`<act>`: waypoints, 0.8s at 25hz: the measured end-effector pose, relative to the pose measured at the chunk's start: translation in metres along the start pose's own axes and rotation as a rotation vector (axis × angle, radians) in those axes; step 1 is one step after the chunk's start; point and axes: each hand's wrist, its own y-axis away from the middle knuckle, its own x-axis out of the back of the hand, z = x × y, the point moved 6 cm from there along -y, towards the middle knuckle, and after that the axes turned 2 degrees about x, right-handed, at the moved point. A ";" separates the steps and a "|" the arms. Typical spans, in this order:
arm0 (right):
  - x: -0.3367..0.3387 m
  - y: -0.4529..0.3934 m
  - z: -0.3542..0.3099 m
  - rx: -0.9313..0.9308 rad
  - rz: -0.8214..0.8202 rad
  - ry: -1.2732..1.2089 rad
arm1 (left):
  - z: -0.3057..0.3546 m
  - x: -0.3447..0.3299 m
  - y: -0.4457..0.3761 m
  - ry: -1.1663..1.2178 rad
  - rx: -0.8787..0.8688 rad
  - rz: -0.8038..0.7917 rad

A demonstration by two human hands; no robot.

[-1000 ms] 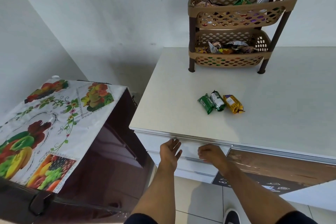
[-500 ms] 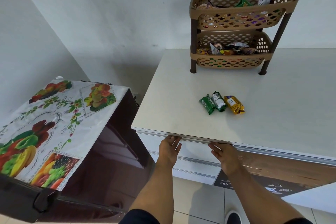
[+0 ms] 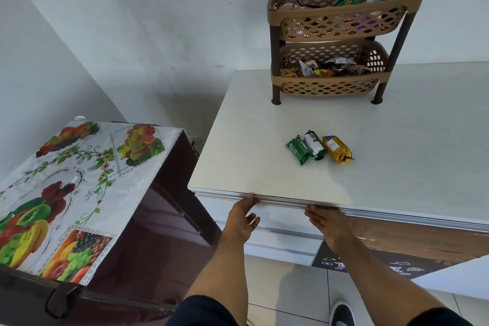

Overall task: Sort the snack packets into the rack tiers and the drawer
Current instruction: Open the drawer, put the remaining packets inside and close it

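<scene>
A white desk (image 3: 264, 161) stands against a pale wall. Three packets (image 3: 318, 146) lie mid-desk; the two-tier rack (image 3: 341, 37) behind holds more. Your left hand (image 3: 242, 219) and right hand (image 3: 328, 223) reach under the desk's lip at the shut drawer (image 3: 283, 219), fingertips hidden, so I cannot tell their grip. The packets look light and crinkly; pinch them mid-body. The drawer's inside is unseen.

Fruit-print cloth (image 3: 79, 182) on maroon fridge (image 3: 158, 233)
</scene>
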 end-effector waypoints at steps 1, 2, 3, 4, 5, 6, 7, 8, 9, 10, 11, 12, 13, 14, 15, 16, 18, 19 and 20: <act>0.002 -0.001 0.002 0.018 -0.015 0.007 | 0.000 0.001 -0.001 -0.012 -0.005 0.008; 0.004 -0.002 0.004 0.035 -0.034 0.014 | 0.000 0.001 -0.002 -0.019 -0.011 0.018; 0.006 -0.002 0.007 0.044 -0.051 0.017 | 0.000 0.001 -0.002 -0.027 -0.018 0.027; 0.008 -0.003 0.008 0.046 -0.064 0.021 | 0.000 0.001 -0.002 -0.042 -0.023 0.036; 0.010 -0.002 0.010 0.044 -0.073 0.029 | 0.001 0.002 -0.002 -0.065 -0.024 0.045; 0.011 -0.001 0.010 0.038 -0.075 0.037 | 0.002 0.004 -0.002 -0.092 -0.022 0.056; 0.012 0.000 0.011 0.028 -0.069 0.040 | 0.003 0.006 -0.003 -0.116 -0.019 0.068; 0.013 0.001 0.011 0.018 -0.062 0.037 | 0.003 0.008 -0.003 -0.129 -0.015 0.074; 0.014 0.002 0.012 0.010 -0.059 0.033 | 0.003 0.009 -0.004 -0.133 -0.012 0.074; 0.015 0.003 0.012 0.003 -0.062 0.034 | 0.003 0.011 -0.005 -0.130 -0.010 0.071; 0.016 0.004 0.012 -0.004 -0.063 0.039 | 0.003 0.012 -0.006 -0.121 -0.008 0.068; 0.018 0.005 0.012 -0.010 -0.058 0.041 | 0.003 0.013 -0.006 -0.108 -0.007 0.064; 0.019 0.006 0.012 -0.017 -0.050 0.038 | 0.004 0.015 -0.007 -0.096 -0.005 0.058; 0.021 0.006 0.012 -0.025 -0.039 0.033 | 0.003 0.016 -0.008 -0.087 -0.003 0.053; 0.023 0.007 0.011 -0.036 -0.027 0.027 | 0.003 0.017 -0.008 -0.082 0.000 0.051; 0.024 0.007 0.012 -0.049 -0.017 0.023 | 0.003 0.018 -0.009 -0.081 0.005 0.053; 0.027 0.007 0.013 -0.079 -0.005 0.024 | 0.002 0.020 -0.011 -0.088 0.024 0.060; 0.028 0.008 0.013 -0.098 0.000 0.027 | 0.002 0.020 -0.011 -0.095 0.037 0.060; 0.029 0.008 0.013 -0.118 0.005 0.028 | 0.002 0.022 -0.011 -0.099 0.051 0.058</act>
